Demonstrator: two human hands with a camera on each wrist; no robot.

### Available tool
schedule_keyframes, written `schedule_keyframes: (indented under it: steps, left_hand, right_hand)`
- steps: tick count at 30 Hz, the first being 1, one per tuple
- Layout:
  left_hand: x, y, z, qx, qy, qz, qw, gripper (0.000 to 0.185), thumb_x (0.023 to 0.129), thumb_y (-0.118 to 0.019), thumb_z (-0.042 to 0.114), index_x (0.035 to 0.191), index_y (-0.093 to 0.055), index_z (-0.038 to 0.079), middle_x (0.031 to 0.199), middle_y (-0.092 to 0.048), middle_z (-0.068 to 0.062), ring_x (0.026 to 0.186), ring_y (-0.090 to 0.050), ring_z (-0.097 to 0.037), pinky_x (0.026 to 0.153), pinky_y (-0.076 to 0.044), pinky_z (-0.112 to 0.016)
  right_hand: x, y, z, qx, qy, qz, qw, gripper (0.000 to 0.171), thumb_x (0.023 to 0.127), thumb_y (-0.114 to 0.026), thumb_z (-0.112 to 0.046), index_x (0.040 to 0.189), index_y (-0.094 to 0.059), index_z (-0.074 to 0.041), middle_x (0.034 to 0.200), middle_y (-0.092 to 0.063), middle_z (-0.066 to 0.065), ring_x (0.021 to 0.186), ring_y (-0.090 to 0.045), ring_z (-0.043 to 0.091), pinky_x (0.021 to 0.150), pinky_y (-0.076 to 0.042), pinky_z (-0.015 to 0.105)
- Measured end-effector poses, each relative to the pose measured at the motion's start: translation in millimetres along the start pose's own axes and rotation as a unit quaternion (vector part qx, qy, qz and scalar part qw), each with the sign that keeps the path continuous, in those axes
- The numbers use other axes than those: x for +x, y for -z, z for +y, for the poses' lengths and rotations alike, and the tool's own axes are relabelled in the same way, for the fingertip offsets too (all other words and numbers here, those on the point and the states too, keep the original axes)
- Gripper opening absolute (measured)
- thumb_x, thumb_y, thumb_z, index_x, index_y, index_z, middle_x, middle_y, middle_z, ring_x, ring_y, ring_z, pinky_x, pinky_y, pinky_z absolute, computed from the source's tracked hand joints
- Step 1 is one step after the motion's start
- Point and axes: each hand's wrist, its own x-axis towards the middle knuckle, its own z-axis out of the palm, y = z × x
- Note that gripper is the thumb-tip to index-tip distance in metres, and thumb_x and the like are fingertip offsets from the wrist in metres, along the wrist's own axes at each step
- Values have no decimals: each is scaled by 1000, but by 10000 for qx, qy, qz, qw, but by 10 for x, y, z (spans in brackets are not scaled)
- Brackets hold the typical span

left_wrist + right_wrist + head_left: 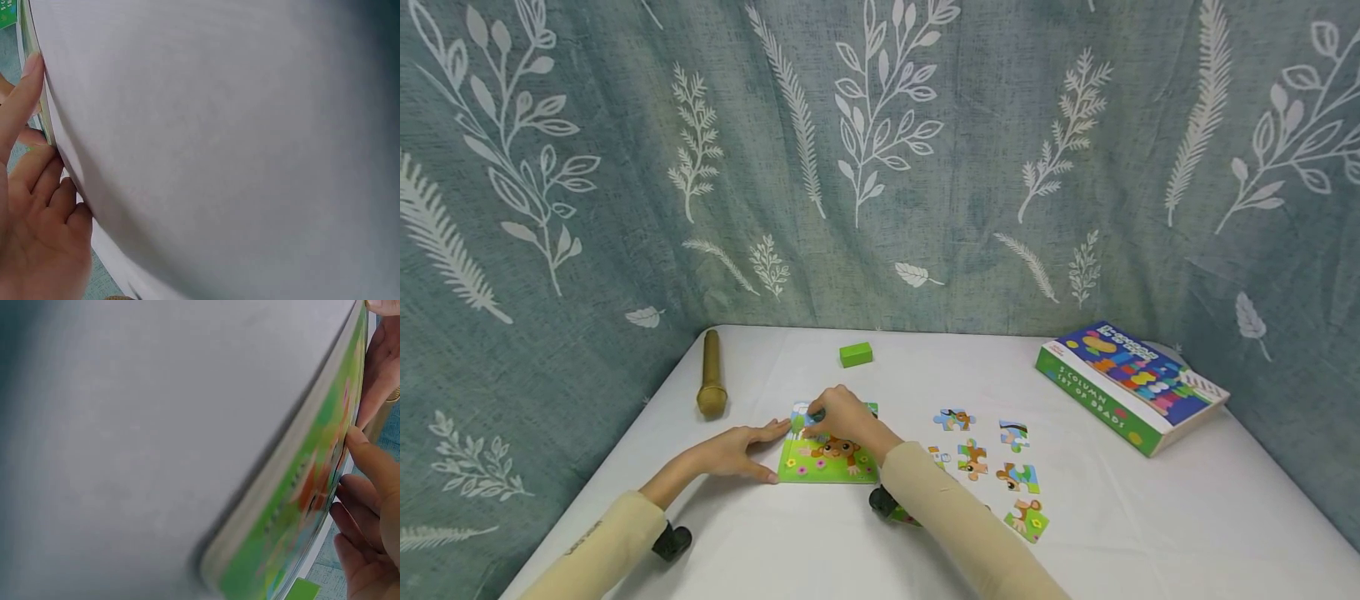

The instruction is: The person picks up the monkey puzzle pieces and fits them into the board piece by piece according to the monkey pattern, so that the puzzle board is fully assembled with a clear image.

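Note:
A green puzzle board [829, 463] with a monkey picture lies on the white table [1150, 517]. My left hand [775, 452] rests flat beside it, with straight fingers [25, 94] touching the board's left edge [30, 56]. My right hand [816, 417] is arched over the board's upper left corner, with its fingertips [365, 453] pressing down on a puzzle piece [811, 414] in the board [300, 506]. Several loose puzzle pieces [972, 458] lie to the right of the board, partly behind my right sleeve.
A green block [856, 354] sits at the back centre. A brown microphone-shaped object [711, 387] lies at the back left. A colourful box [1131, 385] rests at the right, near the curtain. Leaf-patterned curtains enclose the table.

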Motion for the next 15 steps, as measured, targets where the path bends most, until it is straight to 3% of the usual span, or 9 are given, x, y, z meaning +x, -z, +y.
schedule_keyframes:
  steps: [15]
  left_hand:
    - [3, 14, -20, 66, 77, -32, 9999, 87, 71, -72, 41, 141, -29, 14, 144, -21, -16, 132, -19, -28, 104, -19, -48]
  right_hand:
    - [65, -15, 40, -180, 128, -205, 9995, 44, 73, -70, -41, 109, -67, -15, 114, -61, -6, 109, -53, 14, 92, -41, 27]
